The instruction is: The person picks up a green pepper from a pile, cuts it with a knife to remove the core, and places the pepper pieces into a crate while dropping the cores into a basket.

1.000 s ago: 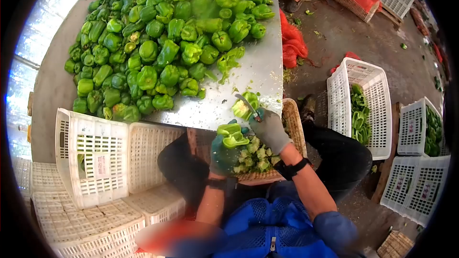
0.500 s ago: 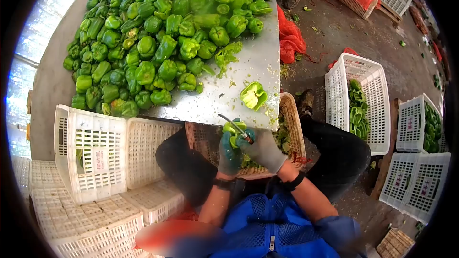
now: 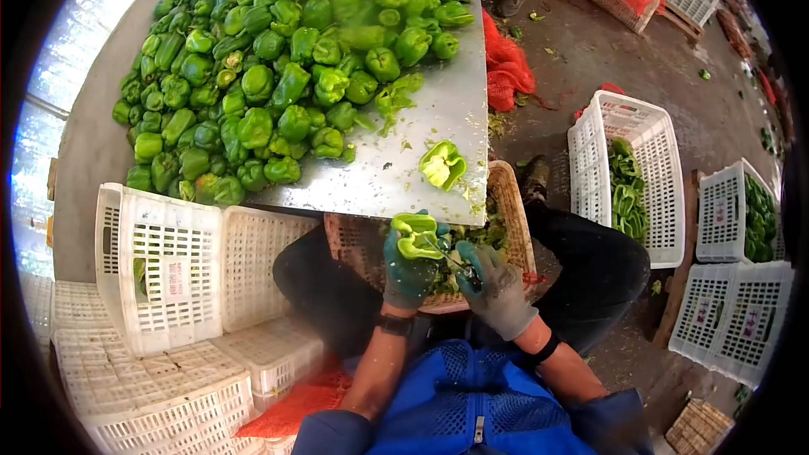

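Overall, a pepper heap (image 3: pixel 278 59) covers much of the metal table (image 3: pixel 371 181). Cut pepper half (image 3: pixel 442 165) lies near its edge. Left hand (image 3: pixel 409 274), gloved, grips an opened pepper (image 3: pixel 416 234) above the basket (image 3: pixel 516 227); right hand (image 3: pixel 495 286), gloved, pinches a thin knife (image 3: pixel 459 264) beside it.

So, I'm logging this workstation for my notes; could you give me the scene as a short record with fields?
left hand: gloved, holding a cut-open green pepper
right hand: gloved, holding a knife, blade close to that pepper
table: metal top, bearing a large heap of green peppers
near table corner: one loose cut pepper
between the legs: basket with green scraps
floor, right: white crate partly filled with green peppers
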Tool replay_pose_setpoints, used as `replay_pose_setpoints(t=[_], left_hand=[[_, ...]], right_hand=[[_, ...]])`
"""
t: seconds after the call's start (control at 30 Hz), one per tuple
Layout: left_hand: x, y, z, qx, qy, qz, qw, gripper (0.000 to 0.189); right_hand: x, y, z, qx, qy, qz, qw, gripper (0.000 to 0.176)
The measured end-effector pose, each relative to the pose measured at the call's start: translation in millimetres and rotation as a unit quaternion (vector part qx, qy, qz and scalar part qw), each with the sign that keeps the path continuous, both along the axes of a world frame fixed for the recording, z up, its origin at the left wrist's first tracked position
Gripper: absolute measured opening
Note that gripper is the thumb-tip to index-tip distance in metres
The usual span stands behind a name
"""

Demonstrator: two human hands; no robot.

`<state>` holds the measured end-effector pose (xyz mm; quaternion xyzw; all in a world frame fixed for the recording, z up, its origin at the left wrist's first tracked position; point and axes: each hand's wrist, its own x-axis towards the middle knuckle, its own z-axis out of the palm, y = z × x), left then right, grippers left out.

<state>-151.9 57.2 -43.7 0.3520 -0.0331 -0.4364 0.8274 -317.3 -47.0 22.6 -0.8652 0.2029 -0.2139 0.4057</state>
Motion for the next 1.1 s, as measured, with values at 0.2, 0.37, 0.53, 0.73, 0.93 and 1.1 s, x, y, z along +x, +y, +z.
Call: replay_pose_setpoints(t=[0.2, 0.37, 0.53, 0.73, 0.93, 1.1], left_hand=[[-15.0, -6.6, 13.9, 0.097, -0.125, -0.003, 0.987, 0.055], [-12.7, -3.8, 66.1, 0.181, -0.327, -0.062, 0.926, 0.059], [13.5, -5.6, 26.8, 0.268, -0.168, 0.068, 0.946, 0.036], [32.6, -18.5, 25.3, 0.314, -0.263, 0.072, 0.910, 0.035], [58.2, -57.7, 28.4, 0.321, -0.330, 0.087, 0.883, 0.037], [86.4, -96.5, 24.3, 0.392, -0.561, 0.037, 0.728, 0.052]], right_hand=[[29.5, -15.8, -41.1, -0.022, -0.087, 0.017, 0.996, 0.047], [20.4, -28.3, 4.2, 0.571, -0.148, -0.051, 0.806, 0.028], [-8.6, -66.6, -37.7, 0.729, -0.169, -0.053, 0.661, 0.013], [-16.7, -64.6, -49.8, 0.736, -0.176, -0.141, 0.639, 0.008], [-6.3, -72.2, -74.2, 0.659, -0.174, -0.156, 0.714, 0.010], [-27.4, -91.6, -31.5, 0.494, -0.136, -0.202, 0.835, 0.010]])
